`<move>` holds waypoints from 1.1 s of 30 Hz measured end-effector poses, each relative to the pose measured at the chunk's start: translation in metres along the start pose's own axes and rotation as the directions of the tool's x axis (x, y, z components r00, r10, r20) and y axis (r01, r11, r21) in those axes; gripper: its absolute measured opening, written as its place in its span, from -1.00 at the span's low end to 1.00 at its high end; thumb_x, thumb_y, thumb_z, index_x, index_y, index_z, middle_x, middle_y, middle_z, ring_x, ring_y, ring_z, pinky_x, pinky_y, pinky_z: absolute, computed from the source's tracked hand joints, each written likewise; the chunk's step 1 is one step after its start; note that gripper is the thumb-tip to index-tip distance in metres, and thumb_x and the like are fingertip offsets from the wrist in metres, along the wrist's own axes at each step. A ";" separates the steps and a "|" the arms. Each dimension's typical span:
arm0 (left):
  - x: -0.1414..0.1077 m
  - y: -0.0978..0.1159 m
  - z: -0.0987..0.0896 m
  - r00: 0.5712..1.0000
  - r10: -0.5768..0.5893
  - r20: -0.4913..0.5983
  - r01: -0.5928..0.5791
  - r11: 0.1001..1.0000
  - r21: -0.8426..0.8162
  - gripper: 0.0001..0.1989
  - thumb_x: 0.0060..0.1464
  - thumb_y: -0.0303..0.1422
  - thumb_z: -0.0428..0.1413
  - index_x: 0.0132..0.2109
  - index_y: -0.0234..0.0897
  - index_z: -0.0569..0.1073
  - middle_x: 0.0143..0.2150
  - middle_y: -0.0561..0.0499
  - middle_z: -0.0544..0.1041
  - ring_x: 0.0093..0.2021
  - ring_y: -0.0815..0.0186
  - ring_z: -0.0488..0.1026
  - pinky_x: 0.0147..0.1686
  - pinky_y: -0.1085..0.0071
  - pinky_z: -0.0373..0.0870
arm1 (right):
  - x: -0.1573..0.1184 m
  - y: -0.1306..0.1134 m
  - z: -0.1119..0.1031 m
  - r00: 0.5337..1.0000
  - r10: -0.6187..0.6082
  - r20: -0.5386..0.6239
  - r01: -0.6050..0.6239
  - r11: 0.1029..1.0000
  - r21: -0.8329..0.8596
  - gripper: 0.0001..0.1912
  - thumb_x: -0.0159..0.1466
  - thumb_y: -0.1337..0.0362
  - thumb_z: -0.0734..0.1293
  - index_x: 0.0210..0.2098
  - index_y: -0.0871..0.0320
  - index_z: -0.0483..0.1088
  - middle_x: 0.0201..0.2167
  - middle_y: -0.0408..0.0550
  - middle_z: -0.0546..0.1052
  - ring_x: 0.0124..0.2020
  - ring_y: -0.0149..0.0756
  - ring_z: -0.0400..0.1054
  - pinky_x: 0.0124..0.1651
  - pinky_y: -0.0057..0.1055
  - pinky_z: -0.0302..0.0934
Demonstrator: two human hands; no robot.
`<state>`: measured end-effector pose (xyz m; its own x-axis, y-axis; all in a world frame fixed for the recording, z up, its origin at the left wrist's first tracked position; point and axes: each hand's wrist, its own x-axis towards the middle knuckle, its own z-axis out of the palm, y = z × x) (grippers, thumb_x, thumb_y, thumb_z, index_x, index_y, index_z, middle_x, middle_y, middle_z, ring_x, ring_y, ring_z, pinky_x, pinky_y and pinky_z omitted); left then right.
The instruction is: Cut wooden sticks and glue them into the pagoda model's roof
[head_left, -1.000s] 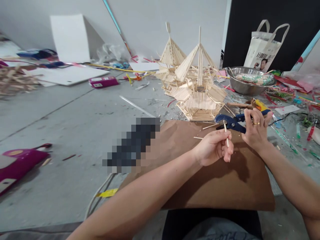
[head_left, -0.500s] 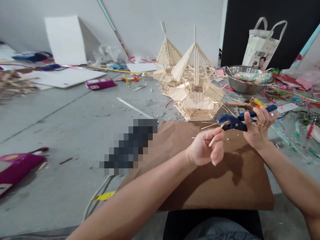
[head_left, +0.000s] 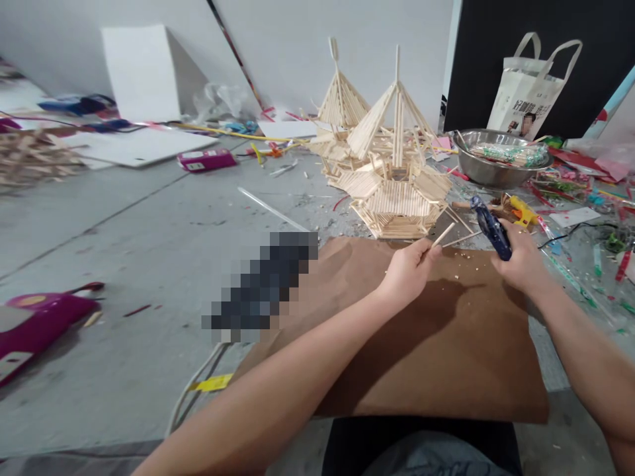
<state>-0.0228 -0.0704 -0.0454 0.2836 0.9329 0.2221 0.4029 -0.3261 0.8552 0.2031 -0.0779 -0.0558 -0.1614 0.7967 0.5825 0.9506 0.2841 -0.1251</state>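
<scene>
My left hand point(head_left: 409, 268) is closed around a short wooden stick point(head_left: 443, 235), whose end points up and to the right over the brown board point(head_left: 426, 370). To its right, my right hand point(head_left: 520, 258) grips a dark blue hand cutter point(head_left: 491, 228), held apart from the stick with its head tilted up and leftward. Its jaws are too blurred to read. Small wood chips point(head_left: 464, 256) and thin sticks lie on the board's far edge. Just beyond stands a model building point(head_left: 397, 198) of pale sticks, with pointed roofs.
A metal bowl point(head_left: 501, 165) of wrapped sticks stands at the back right, before a white bag point(head_left: 528, 99). A yellow glue gun point(head_left: 523, 210) lies beyond my right hand. Purple packages point(head_left: 206, 160) rest on the floor to the left. A pixelated dark object point(head_left: 262, 281) borders the board.
The cutter has come away from the stick and turned upright as my right hand closed around it. My left hand has rotated, so the stick now points away from me.
</scene>
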 end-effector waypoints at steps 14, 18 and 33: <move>-0.001 -0.002 -0.001 0.988 0.126 0.093 -0.115 0.987 -0.110 -0.68 0.08 -0.18 -0.11 -0.32 -0.31 0.41 -0.54 0.07 0.30 -0.46 0.42 0.20 -0.40 0.53 0.20 | -0.004 -0.019 -0.006 0.957 -0.129 0.260 0.089 0.983 0.158 -0.32 -0.10 0.43 0.17 0.06 0.13 0.08 -0.09 0.06 0.38 -0.09 -0.15 0.28 -0.13 -0.24 0.17; -0.002 -0.002 -0.001 0.990 0.090 0.105 -0.074 0.987 -0.146 -0.66 0.04 -0.13 -0.06 -0.30 -0.31 0.43 -0.53 0.05 0.33 -0.40 0.38 0.26 -0.38 0.54 0.23 | -0.005 -0.021 -0.008 0.956 -0.154 0.249 0.127 0.985 0.119 -0.30 -0.12 0.43 0.18 0.06 0.13 0.09 -0.10 0.05 0.39 -0.12 -0.14 0.30 -0.16 -0.25 0.18; 0.001 -0.004 -0.004 0.961 0.203 0.188 -0.182 0.975 -0.124 -0.63 0.11 -0.16 -0.15 -0.31 -0.31 0.43 -0.52 0.07 0.30 -0.48 0.43 0.19 -0.41 0.51 0.21 | -0.006 -0.023 -0.008 0.952 -0.146 0.268 0.097 0.978 0.186 -0.36 -0.14 0.44 0.15 0.00 0.14 0.15 -0.09 0.06 0.40 -0.09 -0.13 0.30 -0.09 -0.21 0.16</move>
<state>-0.0274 -0.0676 -0.0469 0.5181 0.8013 0.2993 0.2336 -0.4691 0.8517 0.1849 -0.0939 -0.0501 -0.3634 0.8602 0.3578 0.8645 0.4544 -0.2146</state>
